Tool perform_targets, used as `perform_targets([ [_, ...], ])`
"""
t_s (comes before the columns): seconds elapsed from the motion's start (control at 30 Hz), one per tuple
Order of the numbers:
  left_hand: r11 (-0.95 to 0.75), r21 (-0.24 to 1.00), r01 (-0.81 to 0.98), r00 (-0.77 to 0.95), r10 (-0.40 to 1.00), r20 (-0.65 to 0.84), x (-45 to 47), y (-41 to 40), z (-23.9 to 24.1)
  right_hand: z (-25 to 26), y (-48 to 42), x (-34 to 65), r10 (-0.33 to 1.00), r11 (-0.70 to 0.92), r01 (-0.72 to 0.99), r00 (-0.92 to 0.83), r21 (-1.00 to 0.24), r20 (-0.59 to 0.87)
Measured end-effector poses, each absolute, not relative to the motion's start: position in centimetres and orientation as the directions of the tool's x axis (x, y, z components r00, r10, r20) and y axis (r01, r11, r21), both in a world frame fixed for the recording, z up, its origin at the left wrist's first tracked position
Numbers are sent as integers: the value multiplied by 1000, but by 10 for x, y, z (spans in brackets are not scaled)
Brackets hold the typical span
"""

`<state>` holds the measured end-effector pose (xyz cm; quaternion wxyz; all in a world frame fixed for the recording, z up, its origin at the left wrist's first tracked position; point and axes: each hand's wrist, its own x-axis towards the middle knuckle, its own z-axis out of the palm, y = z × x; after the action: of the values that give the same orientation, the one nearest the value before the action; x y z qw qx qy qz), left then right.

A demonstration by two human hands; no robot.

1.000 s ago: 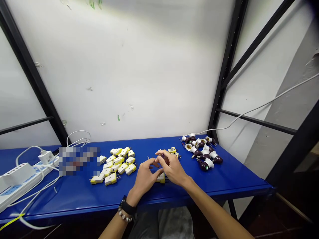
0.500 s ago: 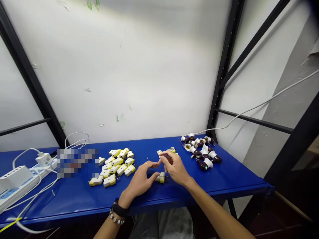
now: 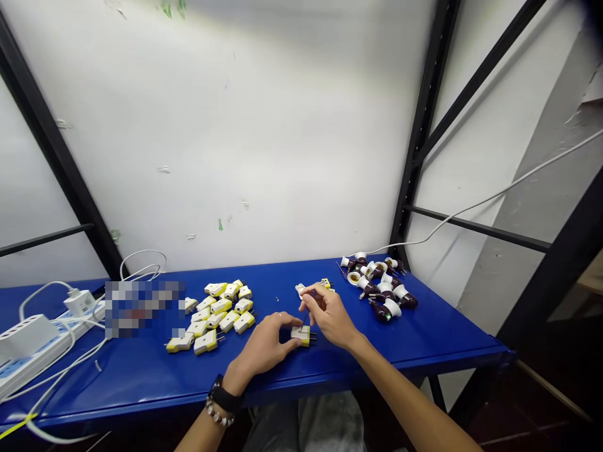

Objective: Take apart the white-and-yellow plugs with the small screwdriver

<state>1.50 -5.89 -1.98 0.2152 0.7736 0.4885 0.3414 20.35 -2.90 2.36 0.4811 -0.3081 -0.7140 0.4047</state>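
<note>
A white and yellow electrical plug [image 3: 299, 337] lies flat on the blue table, its metal pins pointing right. My left hand [image 3: 262, 345] steadies it, thumb at the near side and forefinger at the far side. In my right hand [image 3: 333, 317] is a thin screwdriver [image 3: 304, 321], held upright in a pinch with its tip down on the plug's top face. The screwdriver's handle is mostly hidden by my fingers. Just behind my right hand lie a white plug part [image 3: 299, 288] and a yellow and white piece [image 3: 325, 283], both partly covered.
Several white and yellow plugs [image 3: 206, 342] are grouped to the left. Dark red and white lamp holders [image 3: 405, 296] are heaped at the back right, beside another screwdriver [image 3: 341, 270]. Tiny bits [image 3: 277, 299] lie mid-table. A power strip [image 3: 63, 329] and white cables occupy the far left.
My left forefinger has come down from the screwdriver's upper part to the plug. The screwdriver remains in my right hand, its tip still at the plug.
</note>
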Motion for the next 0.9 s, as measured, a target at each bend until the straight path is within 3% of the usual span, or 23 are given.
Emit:
perform_targets([
  [0.5,-411,645,644,313,911,268,15,-60,-14,30,-30,202,812,496,73,-393,-865,432],
  [0.8,-467,653,596,247,880,404,20,-53,-6,47,-34,205,824,523,-83,-203,-848,528],
  [0.9,-421,497,759,252,893,372,10,-43,3,47,-31,209,826,555,-116,-35,-823,562],
])
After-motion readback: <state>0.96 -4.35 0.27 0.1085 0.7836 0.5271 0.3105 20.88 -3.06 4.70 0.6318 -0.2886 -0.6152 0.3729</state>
